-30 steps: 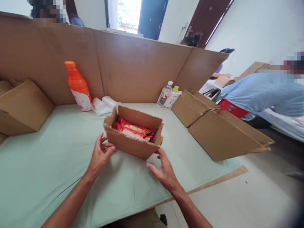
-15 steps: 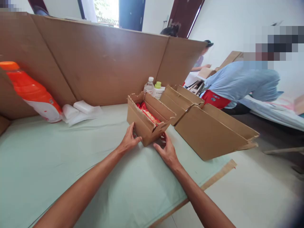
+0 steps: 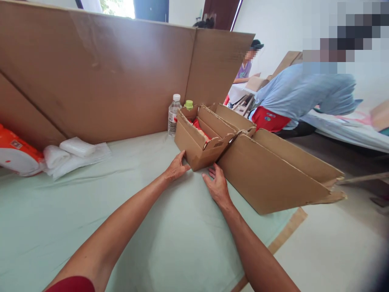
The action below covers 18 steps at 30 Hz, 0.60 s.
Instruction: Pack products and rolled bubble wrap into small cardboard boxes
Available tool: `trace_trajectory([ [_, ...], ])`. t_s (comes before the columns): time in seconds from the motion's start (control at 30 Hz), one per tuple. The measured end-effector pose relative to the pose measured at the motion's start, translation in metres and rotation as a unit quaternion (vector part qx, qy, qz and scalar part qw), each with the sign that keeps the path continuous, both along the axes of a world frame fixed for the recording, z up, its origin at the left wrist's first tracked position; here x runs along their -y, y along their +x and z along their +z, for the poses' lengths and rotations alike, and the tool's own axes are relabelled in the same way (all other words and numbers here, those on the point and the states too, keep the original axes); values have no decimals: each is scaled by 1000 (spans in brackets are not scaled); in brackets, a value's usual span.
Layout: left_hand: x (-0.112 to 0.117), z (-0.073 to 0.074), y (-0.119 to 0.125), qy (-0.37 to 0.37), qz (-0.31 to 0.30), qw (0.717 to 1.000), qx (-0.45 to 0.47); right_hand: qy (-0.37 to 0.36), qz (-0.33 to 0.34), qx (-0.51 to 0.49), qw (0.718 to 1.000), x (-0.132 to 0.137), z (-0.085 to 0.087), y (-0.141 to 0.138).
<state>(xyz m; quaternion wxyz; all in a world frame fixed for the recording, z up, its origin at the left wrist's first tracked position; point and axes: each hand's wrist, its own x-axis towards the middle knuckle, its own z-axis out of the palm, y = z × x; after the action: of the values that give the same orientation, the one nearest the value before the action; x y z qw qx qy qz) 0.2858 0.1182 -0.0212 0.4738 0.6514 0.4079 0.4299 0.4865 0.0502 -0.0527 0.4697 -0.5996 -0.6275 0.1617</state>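
A small open cardboard box (image 3: 192, 156) with red packets (image 3: 200, 129) inside sits on the green cloth, close against larger open cardboard boxes. My left hand (image 3: 178, 167) is at its near left side, thumb and fingers apart, fingertips at the cardboard. Below the box's front right side is my right hand (image 3: 218, 187), fingers spread and nothing in its palm; whether its fingertips touch the box I cannot tell. A clear bottle with a white cap (image 3: 174, 115) stands behind the box. The green cap (image 3: 189, 105) of another bottle shows beside it, the rest hidden.
A long open cardboard box (image 3: 267, 178) lies to the right, near the table edge. A tall cardboard panel (image 3: 121, 77) runs along the back. At left are an orange bottle (image 3: 18, 152) and clear plastic packs (image 3: 77, 147). A person in blue (image 3: 304, 87) bends over another table.
The small box has slid back and right, up against the larger boxes, and now covers most of the green-capped bottle. Both hands followed it. The view has turned slightly.
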Motion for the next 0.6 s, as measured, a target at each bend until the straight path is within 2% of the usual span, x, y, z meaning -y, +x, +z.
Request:
trace_trajectory([
  [0.1, 18, -4, -1, 30, 17, 999, -37, -8, 6, 29, 1000, 9, 7, 3],
  [0.17, 43, -6, -8, 57, 17, 996, -66, -11, 23, 55, 998, 12, 13, 2],
  [0.27, 102, -4, -24, 99, 1, 988, -120, -8, 53, 88, 995, 11, 18, 2],
  [0.37, 171, 4, -42, 141, -17, 970, -196, 5, 66, 180, 981, 1, 14, 5],
  [0.5, 254, 15, -75, 230, -69, 898, -369, 31, 68, 311, 947, -17, 4, 8],
  [0.6, 302, 19, -116, 244, -91, 883, -390, 31, 54, 372, 926, -19, 3, 4],
])
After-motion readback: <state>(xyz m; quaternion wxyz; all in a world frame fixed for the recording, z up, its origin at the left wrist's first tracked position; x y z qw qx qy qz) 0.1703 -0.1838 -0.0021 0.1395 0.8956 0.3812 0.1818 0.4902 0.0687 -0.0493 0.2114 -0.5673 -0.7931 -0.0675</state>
